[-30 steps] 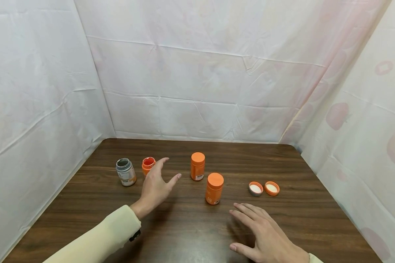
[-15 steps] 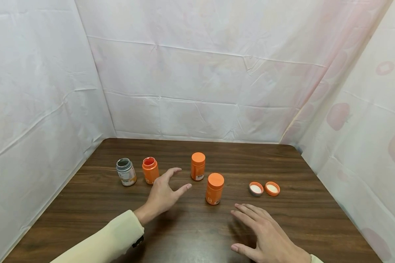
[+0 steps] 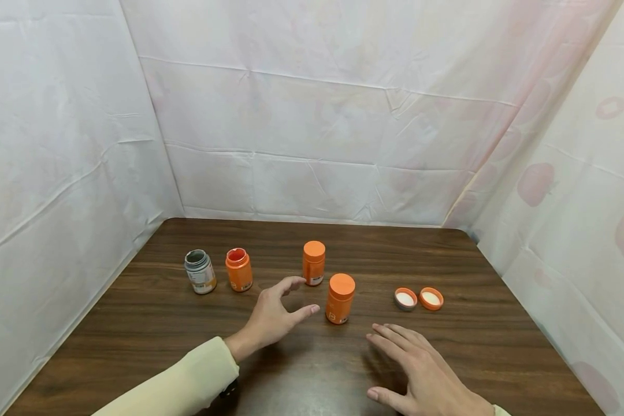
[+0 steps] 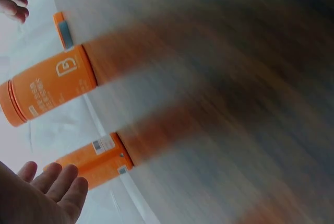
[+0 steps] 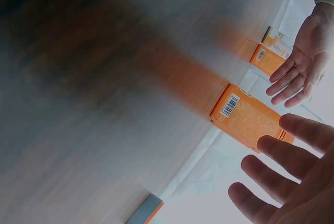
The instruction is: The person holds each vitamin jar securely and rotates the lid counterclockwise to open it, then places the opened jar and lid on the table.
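My left hand (image 3: 273, 315) hovers above the table with thumb and fingers spread, holding nothing. It is nearest to two capped orange bottles: the front one (image 3: 339, 303) stands just right of the thumb, the back one (image 3: 314, 267) just beyond the fingertips. Whether the fingers touch the back bottle I cannot tell. My right hand (image 3: 421, 370) is held over the table at the right with fingers extended and nothing in it. In the right wrist view the front bottle (image 5: 245, 117) appears beyond the right fingers (image 5: 284, 153).
To the left stand an uncapped grey jar (image 3: 201, 274) and an uncapped orange bottle (image 3: 238, 271). Two caps lie inside-up at the right, one grey-sided (image 3: 405, 299) and one orange (image 3: 431, 299). White sheets (image 3: 312, 115) enclose the dark wooden table (image 3: 151, 323) behind and at both sides.
My left hand has moved right, away from the uncapped orange bottle, which it partly covered before, towards the two capped bottles. My right hand has hardly moved.
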Motion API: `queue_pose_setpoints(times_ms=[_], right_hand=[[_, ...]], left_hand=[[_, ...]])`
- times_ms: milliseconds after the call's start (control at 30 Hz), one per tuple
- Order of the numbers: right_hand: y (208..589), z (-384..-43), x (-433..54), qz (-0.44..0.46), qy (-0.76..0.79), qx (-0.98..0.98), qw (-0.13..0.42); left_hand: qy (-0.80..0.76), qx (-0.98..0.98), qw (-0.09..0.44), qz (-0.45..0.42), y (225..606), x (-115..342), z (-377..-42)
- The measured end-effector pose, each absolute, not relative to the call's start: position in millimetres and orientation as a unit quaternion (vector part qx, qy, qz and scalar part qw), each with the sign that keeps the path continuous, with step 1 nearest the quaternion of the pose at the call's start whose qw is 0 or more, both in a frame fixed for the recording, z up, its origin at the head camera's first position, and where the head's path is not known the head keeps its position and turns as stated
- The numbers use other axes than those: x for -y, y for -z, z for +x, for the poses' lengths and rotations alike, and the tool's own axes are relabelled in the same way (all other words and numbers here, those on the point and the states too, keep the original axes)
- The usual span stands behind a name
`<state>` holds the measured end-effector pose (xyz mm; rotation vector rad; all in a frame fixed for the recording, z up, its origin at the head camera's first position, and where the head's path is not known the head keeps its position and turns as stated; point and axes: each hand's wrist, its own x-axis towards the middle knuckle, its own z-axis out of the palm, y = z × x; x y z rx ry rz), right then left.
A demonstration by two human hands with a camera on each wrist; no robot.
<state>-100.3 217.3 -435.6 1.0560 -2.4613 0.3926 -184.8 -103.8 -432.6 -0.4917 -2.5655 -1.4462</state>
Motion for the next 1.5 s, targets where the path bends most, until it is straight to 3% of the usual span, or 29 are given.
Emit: queue_pose_setpoints(times_ms=[467, 1500], right_hand=[[436, -100, -221, 0.378, -0.139, 0.889, 0.216], [437, -100, -221, 0.341, -0.142, 0.905, 0.211]], left_hand=[[0.489, 0.849, 0.044, -0.197, 436, 79, -187], [0.531, 0.831, 0.011, -0.162, 448, 46, -200]])
